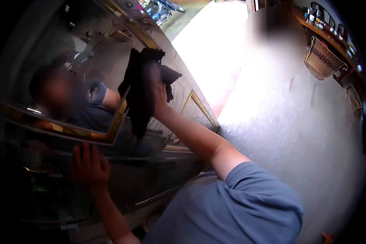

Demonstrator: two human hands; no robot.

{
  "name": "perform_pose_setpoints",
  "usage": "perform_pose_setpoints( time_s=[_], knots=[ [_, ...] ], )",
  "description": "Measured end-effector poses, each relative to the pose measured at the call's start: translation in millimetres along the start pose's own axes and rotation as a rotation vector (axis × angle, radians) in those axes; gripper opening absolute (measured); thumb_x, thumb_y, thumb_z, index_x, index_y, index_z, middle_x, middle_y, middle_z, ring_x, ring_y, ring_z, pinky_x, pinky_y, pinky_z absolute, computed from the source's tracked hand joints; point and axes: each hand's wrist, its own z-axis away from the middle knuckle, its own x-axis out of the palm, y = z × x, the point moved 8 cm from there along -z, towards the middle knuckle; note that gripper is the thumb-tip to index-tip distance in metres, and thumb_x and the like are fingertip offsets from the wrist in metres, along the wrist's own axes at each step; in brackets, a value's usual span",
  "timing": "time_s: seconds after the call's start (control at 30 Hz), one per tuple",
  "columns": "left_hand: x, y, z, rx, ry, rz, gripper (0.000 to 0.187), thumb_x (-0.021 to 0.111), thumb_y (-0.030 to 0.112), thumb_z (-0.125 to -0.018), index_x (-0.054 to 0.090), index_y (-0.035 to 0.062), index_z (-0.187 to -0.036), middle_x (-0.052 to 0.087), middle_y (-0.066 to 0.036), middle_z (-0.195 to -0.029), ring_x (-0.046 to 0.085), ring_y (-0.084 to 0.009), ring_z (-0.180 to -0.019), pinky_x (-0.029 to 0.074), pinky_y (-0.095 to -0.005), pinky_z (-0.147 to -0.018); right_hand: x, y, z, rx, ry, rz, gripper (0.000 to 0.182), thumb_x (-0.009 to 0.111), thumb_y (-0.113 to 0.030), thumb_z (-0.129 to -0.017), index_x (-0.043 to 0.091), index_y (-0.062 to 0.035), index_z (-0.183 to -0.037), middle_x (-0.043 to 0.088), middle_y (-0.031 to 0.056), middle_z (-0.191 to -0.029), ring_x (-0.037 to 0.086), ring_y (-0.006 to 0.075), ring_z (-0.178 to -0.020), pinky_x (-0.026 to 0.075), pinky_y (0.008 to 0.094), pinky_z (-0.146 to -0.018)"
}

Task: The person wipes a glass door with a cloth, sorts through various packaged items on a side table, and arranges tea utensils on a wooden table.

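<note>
- The dark cloth [140,93] hung against the glass door [89,61], high on the panel, bunched at the top and trailing down over a gold-coloured frame strip [118,118].
- My right hand [158,91] pressed the cloth flat to the glass, fingers closed over its upper fold; I judged that a broad, even palm pressure would wipe better than the fingertips alone.
- My left hand [87,164] lay spread on the lower part of the door, palm to the surface and holding nothing, which I took to be bracing; keeping it planted should steady the panel.
- I would have worked in overlapping passes and refolded the cloth so the loose tail did not drag.
- The glass mirrored a person in a blue shirt, so smears were hard to tell from reflection.
- The left and lower edges fell into black; the wire baskets [323,61] at the right were small and warped.
</note>
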Motion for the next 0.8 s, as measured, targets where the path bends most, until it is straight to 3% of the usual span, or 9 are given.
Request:
perform_pose_setpoints(
  time_s=[0.07, 0.17, 0.2, 0.27, 0.37, 0.47, 0.57, 0.63, 0.8],
  knots=[
    [-3, -1, 2, 0.030, -0.012, -0.005, 0.035, 0.051, 0.028, -0.102, 0.067, 0.0084, -0.126, 0.059, -0.010, -0.143, 0.049, -0.0355, -0.137, 0.032, -0.0563, -0.114, -32, 3, -38, -0.068, 0.043, 0.086, 0.076, 0.067, -0.030, -0.086, 0.036, -0.0062, -0.151, 0.037, 0.0265, -0.152, 0.041, 0.0462, -0.136, 0.041, 0.0479, -0.104],
    [-6, 0, 1, 0.049, 0.045, -0.021, 0.036, 0.048, 0.029, -0.104, 0.067, 0.0065, -0.124, 0.058, -0.011, -0.144, 0.049, -0.0351, -0.137, 0.034, -0.0571, -0.112, -72, 42, -57, 0.229, 0.089, -0.101, 0.059, 0.064, -0.026, -0.088, 0.045, -0.0011, -0.138, 0.047, 0.0253, -0.136, 0.048, 0.0433, -0.124, 0.041, 0.0453, -0.104],
    [-6, 0, 3, 0.034, 0.031, -0.025, 0.036, 0.047, 0.029, -0.105, 0.067, 0.0061, -0.123, 0.059, -0.013, -0.141, 0.049, -0.0360, -0.136, 0.035, -0.0571, -0.111, -71, 67, -48, 0.211, 0.075, -0.013, 0.047, 0.061, -0.020, -0.089, 0.047, 0.0024, -0.128, 0.050, 0.0233, -0.123, 0.049, 0.0396, -0.116, 0.038, 0.0437, -0.107],
    [-2, 2, 3, 0.007, 0.000, -0.030, 0.036, 0.045, 0.029, -0.106, 0.066, 0.0054, -0.122, 0.061, -0.016, -0.137, 0.051, -0.0378, -0.134, 0.037, -0.0571, -0.110, -60, 128, -16, 0.342, 0.013, 0.073, 0.042, 0.061, -0.019, -0.089, 0.047, 0.0010, -0.123, 0.052, 0.0212, -0.117, 0.051, 0.0365, -0.111, 0.040, 0.0423, -0.101],
    [-27, 47, -33, 0.006, 0.240, 0.266, 0.034, 0.044, 0.029, -0.106, 0.065, 0.0049, -0.118, 0.063, -0.020, -0.127, 0.053, -0.0415, -0.128, 0.042, -0.0565, -0.106, -43, 216, 36, 0.704, -0.163, -0.013, 0.034, 0.061, -0.018, -0.088, 0.047, -0.0010, -0.114, 0.054, 0.0181, -0.109, 0.053, 0.0319, -0.102, 0.044, 0.0402, -0.093],
    [-26, 131, -67, 0.066, 0.193, 0.423, 0.027, 0.049, 0.023, -0.101, 0.063, 0.0023, -0.112, 0.062, -0.022, -0.121, 0.057, -0.0438, -0.118, 0.048, -0.0559, -0.101, -45, 260, 63, 0.933, -0.199, -0.314, 0.027, 0.061, -0.017, -0.087, 0.047, -0.0031, -0.106, 0.057, 0.0150, -0.100, 0.056, 0.0272, -0.094, 0.047, 0.0382, -0.084],
    [14, 215, -96, 0.063, 0.155, 1.069, 0.020, 0.058, 0.012, -0.093, 0.064, 0.0018, -0.109, 0.062, -0.022, -0.118, 0.060, -0.0403, -0.113, 0.053, -0.0497, -0.094, -78, 274, 71, 1.014, -0.182, -0.718, 0.021, 0.060, -0.016, -0.086, 0.048, -0.0052, -0.098, 0.059, 0.0118, -0.092, 0.058, 0.0226, -0.085, 0.050, 0.0361, -0.076],
    [48, 270, -110, -0.027, 0.063, 1.463, 0.020, 0.063, 0.004, -0.087, 0.066, 0.0001, -0.106, 0.064, -0.021, -0.115, 0.063, -0.0369, -0.107, 0.054, -0.0445, -0.091, -122, 248, 65, 0.866, -0.280, -0.957, 0.020, 0.060, -0.024, -0.090, 0.048, -0.0086, -0.093, 0.057, 0.0086, -0.086, 0.057, 0.0174, -0.080, 0.050, 0.0355, -0.068],
    [78, 377, -151, -0.078, -0.283, 2.062, 0.016, 0.066, 0.005, -0.087, 0.070, -0.0021, -0.100, 0.069, -0.017, -0.102, 0.069, -0.0302, -0.093, 0.055, -0.0358, -0.085, -259, 167, 51, 0.957, -0.209, -0.875, 0.017, 0.066, -0.014, -0.089, 0.058, -0.0041, -0.078, 0.057, 0.0047, -0.074, 0.055, 0.0148, -0.070, 0.048, 0.0290, -0.068]
  ],
)
